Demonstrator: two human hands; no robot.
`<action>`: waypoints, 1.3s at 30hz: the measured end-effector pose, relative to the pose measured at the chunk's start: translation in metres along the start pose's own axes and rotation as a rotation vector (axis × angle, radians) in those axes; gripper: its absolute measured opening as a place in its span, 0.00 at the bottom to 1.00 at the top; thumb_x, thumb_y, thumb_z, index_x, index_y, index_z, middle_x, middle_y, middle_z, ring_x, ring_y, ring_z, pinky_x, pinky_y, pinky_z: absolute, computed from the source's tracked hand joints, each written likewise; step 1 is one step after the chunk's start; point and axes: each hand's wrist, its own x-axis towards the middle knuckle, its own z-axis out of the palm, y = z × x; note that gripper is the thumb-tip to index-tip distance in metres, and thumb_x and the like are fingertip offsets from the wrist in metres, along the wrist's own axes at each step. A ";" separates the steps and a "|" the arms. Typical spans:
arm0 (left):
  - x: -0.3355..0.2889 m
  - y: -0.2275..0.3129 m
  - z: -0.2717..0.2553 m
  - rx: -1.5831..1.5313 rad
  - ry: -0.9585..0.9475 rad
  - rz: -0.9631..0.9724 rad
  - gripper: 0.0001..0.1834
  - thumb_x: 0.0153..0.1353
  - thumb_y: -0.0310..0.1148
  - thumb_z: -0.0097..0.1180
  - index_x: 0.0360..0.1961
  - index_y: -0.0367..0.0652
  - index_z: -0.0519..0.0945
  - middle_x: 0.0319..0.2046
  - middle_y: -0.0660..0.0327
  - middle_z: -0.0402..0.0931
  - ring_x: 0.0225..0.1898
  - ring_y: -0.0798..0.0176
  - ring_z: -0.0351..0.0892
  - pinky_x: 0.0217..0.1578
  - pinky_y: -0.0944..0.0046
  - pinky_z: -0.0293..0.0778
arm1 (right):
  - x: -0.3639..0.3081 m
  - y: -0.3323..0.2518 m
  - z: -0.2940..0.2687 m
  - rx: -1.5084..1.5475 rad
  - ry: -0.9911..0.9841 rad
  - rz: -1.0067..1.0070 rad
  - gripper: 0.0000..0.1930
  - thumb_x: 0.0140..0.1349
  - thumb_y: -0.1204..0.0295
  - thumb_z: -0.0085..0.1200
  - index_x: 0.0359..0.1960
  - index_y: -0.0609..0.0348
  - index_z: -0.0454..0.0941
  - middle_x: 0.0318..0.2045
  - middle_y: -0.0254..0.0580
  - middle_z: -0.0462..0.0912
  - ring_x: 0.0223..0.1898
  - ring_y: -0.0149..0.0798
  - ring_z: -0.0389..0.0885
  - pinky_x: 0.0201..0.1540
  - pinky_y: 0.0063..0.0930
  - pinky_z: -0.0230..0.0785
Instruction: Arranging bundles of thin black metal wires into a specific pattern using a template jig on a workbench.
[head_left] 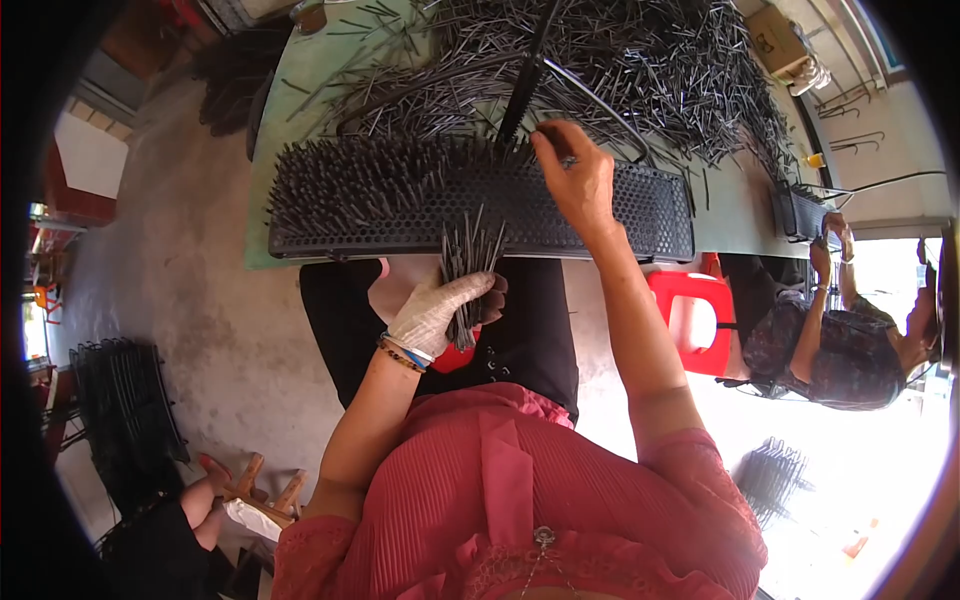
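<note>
In front of me a long black rack with a honeycomb of holes (630, 205) lies along the table's near edge. Upright black rods (355, 190) fill its left part, while holes show bare toward the right. My left hand (435, 312), in a pale glove, is closed around a bundle of thin black rods (468, 248) just below the rack's front edge. Over the rack's back middle is my bare right hand (582, 180), thumb and fingers bent together in a pinch; what lies between the fingertips is too small to make out. A dark toothed bar (520, 105) rises beside them.
A big heap of loose black rods (620, 75) covers the far part of the green table (270, 180). At right another person (830, 335) works at a similar rack (803, 212), near a red stool (692, 320). Black racks (125, 400) stand on the floor at left.
</note>
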 end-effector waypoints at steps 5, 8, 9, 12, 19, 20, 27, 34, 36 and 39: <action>0.002 -0.001 -0.003 -0.014 0.037 -0.014 0.11 0.63 0.31 0.55 0.44 0.38 0.74 0.34 0.56 0.81 0.31 0.63 0.82 0.31 0.64 0.81 | -0.001 0.003 0.006 -0.027 -0.062 -0.069 0.08 0.58 0.74 0.60 0.39 0.62 0.80 0.29 0.45 0.84 0.28 0.37 0.83 0.34 0.27 0.73; 0.002 -0.001 -0.004 0.007 0.030 -0.022 0.12 0.63 0.32 0.55 0.45 0.38 0.74 0.33 0.56 0.80 0.30 0.63 0.82 0.30 0.64 0.81 | 0.001 0.005 0.007 -0.042 -0.051 -0.083 0.09 0.58 0.74 0.61 0.39 0.62 0.79 0.29 0.46 0.84 0.29 0.38 0.83 0.35 0.28 0.73; 0.002 0.000 -0.004 0.007 0.029 -0.021 0.12 0.63 0.32 0.55 0.45 0.38 0.74 0.33 0.56 0.80 0.30 0.63 0.82 0.30 0.64 0.81 | 0.001 0.006 0.007 -0.049 -0.069 -0.078 0.09 0.58 0.74 0.60 0.40 0.62 0.79 0.30 0.46 0.84 0.29 0.38 0.83 0.35 0.28 0.73; 0.001 0.002 -0.002 0.023 0.025 -0.012 0.12 0.63 0.32 0.55 0.45 0.38 0.73 0.33 0.56 0.80 0.30 0.63 0.81 0.30 0.64 0.81 | -0.001 0.009 0.008 -0.043 -0.087 -0.063 0.09 0.58 0.74 0.60 0.40 0.63 0.79 0.30 0.46 0.84 0.30 0.38 0.83 0.35 0.28 0.73; 0.002 0.002 -0.004 0.033 0.000 -0.014 0.12 0.62 0.32 0.56 0.44 0.37 0.74 0.32 0.57 0.80 0.29 0.63 0.81 0.30 0.64 0.81 | -0.003 0.010 0.010 0.034 -0.118 -0.120 0.09 0.57 0.77 0.59 0.39 0.62 0.79 0.33 0.47 0.83 0.34 0.49 0.82 0.37 0.34 0.74; 0.002 0.002 -0.003 0.045 0.005 -0.018 0.12 0.62 0.32 0.57 0.43 0.37 0.74 0.32 0.57 0.80 0.29 0.63 0.81 0.31 0.64 0.81 | -0.003 0.010 0.009 0.033 -0.118 -0.119 0.09 0.57 0.77 0.59 0.39 0.62 0.79 0.33 0.47 0.83 0.34 0.49 0.82 0.37 0.34 0.74; 0.003 0.000 -0.003 0.038 0.004 -0.009 0.11 0.62 0.32 0.57 0.41 0.36 0.76 0.33 0.56 0.80 0.30 0.63 0.82 0.31 0.64 0.81 | -0.001 0.008 0.010 -0.108 -0.102 -0.256 0.09 0.57 0.78 0.58 0.41 0.63 0.80 0.33 0.47 0.82 0.34 0.51 0.80 0.36 0.36 0.73; 0.001 0.001 -0.002 0.032 0.009 -0.022 0.11 0.62 0.32 0.57 0.42 0.36 0.75 0.33 0.55 0.80 0.30 0.62 0.82 0.31 0.63 0.82 | -0.007 0.013 0.012 -0.155 -0.078 -0.268 0.10 0.60 0.79 0.55 0.44 0.62 0.80 0.36 0.47 0.82 0.37 0.50 0.81 0.39 0.35 0.73; 0.000 0.002 -0.001 0.013 0.017 -0.046 0.11 0.62 0.32 0.57 0.42 0.36 0.75 0.33 0.55 0.80 0.30 0.61 0.82 0.31 0.63 0.82 | -0.007 0.015 0.011 -0.162 -0.081 -0.300 0.11 0.60 0.79 0.54 0.44 0.62 0.80 0.37 0.46 0.82 0.38 0.50 0.80 0.40 0.36 0.72; 0.001 0.000 -0.003 -0.048 0.003 -0.055 0.11 0.62 0.32 0.57 0.42 0.37 0.75 0.33 0.55 0.81 0.30 0.61 0.82 0.30 0.63 0.81 | -0.004 0.016 0.006 -0.194 -0.133 -0.349 0.13 0.59 0.80 0.53 0.46 0.60 0.80 0.39 0.46 0.81 0.39 0.48 0.79 0.42 0.36 0.70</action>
